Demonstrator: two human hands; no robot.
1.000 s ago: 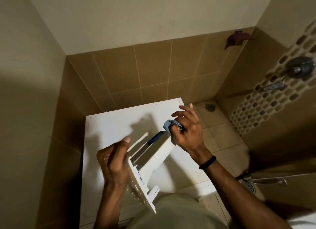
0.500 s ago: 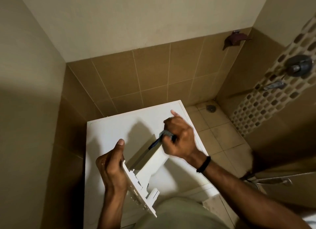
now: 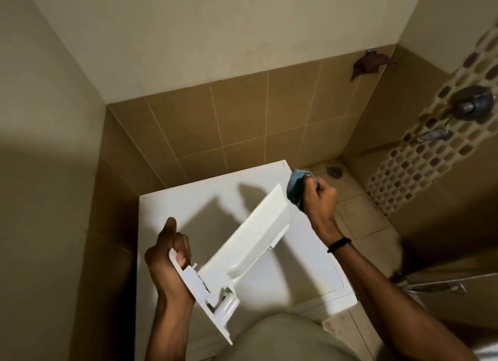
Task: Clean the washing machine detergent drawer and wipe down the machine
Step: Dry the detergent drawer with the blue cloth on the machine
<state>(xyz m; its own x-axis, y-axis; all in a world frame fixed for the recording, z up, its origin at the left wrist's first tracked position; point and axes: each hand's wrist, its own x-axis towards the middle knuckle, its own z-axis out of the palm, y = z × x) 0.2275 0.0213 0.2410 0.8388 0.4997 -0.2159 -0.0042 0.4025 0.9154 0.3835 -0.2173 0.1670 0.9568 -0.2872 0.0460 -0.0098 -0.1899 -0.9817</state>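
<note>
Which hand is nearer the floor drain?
Right: the right hand, gripping a blue cloth, is close to the drain; the left hand holds the drawer front, much farther away.

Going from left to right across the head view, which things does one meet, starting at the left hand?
The left hand, detergent drawer, blue cloth, right hand, wall tap.

cloth (image 3: 295,188): mostly hidden in right hand (image 3: 320,203) | drawer (image 3: 256,239) interior: faces away
</note>
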